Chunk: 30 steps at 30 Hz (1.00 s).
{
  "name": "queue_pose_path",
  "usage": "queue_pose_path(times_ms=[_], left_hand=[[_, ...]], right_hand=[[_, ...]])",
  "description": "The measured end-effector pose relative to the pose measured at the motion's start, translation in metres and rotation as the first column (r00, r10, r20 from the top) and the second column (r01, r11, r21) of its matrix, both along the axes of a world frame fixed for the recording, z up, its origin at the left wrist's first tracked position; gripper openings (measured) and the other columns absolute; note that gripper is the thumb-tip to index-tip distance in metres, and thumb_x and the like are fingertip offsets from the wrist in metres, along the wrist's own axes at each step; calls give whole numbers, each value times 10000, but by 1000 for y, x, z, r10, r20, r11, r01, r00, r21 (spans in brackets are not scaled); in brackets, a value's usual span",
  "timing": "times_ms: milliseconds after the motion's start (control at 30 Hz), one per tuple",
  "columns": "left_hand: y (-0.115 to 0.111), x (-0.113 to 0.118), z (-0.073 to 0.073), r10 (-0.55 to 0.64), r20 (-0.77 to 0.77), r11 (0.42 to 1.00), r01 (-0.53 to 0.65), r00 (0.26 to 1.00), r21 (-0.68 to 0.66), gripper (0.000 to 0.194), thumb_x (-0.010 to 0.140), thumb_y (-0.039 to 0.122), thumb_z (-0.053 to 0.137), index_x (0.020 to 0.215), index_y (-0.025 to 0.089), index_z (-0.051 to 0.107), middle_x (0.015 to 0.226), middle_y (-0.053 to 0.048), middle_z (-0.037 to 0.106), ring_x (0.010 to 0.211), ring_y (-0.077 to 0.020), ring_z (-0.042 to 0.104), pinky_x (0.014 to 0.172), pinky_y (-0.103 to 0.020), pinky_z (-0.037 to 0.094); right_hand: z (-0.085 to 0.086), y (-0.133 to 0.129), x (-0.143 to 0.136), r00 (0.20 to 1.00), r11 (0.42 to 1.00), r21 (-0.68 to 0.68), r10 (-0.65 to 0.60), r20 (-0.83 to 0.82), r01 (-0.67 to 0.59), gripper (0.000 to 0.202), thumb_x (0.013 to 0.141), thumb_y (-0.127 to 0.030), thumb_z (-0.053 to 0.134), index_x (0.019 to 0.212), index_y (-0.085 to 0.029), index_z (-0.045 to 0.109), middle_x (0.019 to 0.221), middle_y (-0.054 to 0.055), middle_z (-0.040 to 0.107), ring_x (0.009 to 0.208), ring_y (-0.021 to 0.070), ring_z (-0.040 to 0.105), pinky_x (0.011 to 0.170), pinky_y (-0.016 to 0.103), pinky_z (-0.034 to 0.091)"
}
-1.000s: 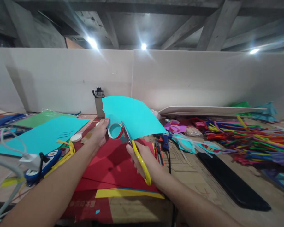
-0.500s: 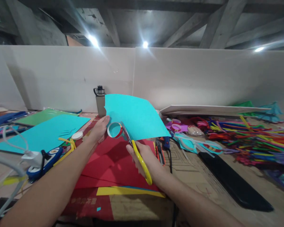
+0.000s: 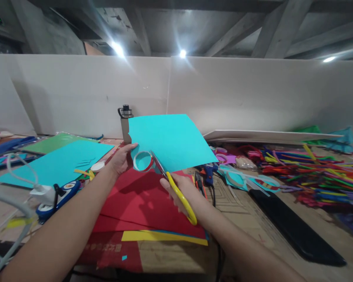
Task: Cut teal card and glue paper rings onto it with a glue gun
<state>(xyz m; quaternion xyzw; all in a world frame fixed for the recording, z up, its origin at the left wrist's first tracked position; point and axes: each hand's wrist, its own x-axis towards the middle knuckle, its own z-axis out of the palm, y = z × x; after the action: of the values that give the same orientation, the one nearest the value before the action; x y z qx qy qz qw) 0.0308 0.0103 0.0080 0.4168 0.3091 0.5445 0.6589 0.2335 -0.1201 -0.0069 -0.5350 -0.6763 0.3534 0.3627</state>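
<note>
A cyan sheet of paper point(image 3: 170, 141) is held up above the table, its lower left edge pinched by my left hand point(image 3: 124, 158). A round ring point(image 3: 143, 161), white and red at its rim, sits against that edge, close to the fingers of this hand. My right hand point(image 3: 184, 192) is closed around yellow-handled scissors point(image 3: 182, 199). The scissor blades point up and left, touching the cyan sheet just right of the ring. Red paper point(image 3: 135, 207) lies beneath both hands, over a yellow sheet point(image 3: 164, 237).
A bottle point(image 3: 126, 127) stands behind the cyan sheet. On the left are another cyan sheet point(image 3: 55, 162), a white plug point(image 3: 42, 194) and cables. To the right lie a glue gun point(image 3: 208, 174), a black case point(image 3: 297, 229) and colourful pipe cleaners point(image 3: 306, 168).
The cyan sheet has flattened, and its right corner reaches further right. My right hand and the scissors have shifted slightly right. The view has also moved a little.
</note>
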Motion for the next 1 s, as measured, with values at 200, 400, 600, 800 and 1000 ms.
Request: queue_pose_path(times_ms=[200, 400, 600, 800, 1000], left_hand=[[-3, 0, 7, -27, -34, 999, 26, 999, -33, 253, 745, 149, 618, 983, 69, 644, 832, -124, 710, 662, -214, 669, 679, -347, 555], [-7, 17, 14, 228, 202, 974, -223, 953, -46, 116, 798, 191, 605, 901, 139, 620, 701, -18, 691, 523, -116, 613, 553, -231, 532], [-15, 33, 12, 279, 390, 959, -277, 878, -63, 73, 838, 173, 554, 794, 141, 602, 714, -12, 693, 615, -110, 646, 651, -242, 552], [-30, 49, 5, 191, 386, 977, -213, 903, 13, 43, 773, 169, 631, 801, 137, 635, 789, -33, 708, 742, -141, 669, 831, -321, 530], [-40, 57, 2, 128, 311, 978, -172, 942, 119, 82, 734, 199, 669, 776, 134, 644, 823, -52, 714, 821, -175, 668, 847, -352, 514]], right_hand=[[5, -4, 5, 998, 997, 39, 61, -21, -60, 330, 839, -514, 470, 801, -189, 517, 580, -29, 496, 487, 90, 432, 462, 200, 348], [-10, 7, 13, 996, 996, 40, 81, -47, -79, 331, 871, -509, 411, 891, -190, 498, 644, -23, 521, 537, 110, 483, 510, 222, 392], [-13, 7, 11, 999, 995, 84, 51, -13, -50, 348, 868, -523, 407, 861, -188, 504, 646, -12, 547, 543, 115, 502, 508, 220, 384], [-13, 6, 10, 998, 993, 101, 56, 16, -57, 349, 866, -522, 411, 863, -189, 514, 686, 9, 579, 557, 119, 517, 503, 217, 385], [-10, 5, 10, 998, 991, 126, 44, 45, -49, 347, 873, -518, 400, 861, -196, 530, 662, 5, 573, 532, 121, 521, 503, 224, 394]])
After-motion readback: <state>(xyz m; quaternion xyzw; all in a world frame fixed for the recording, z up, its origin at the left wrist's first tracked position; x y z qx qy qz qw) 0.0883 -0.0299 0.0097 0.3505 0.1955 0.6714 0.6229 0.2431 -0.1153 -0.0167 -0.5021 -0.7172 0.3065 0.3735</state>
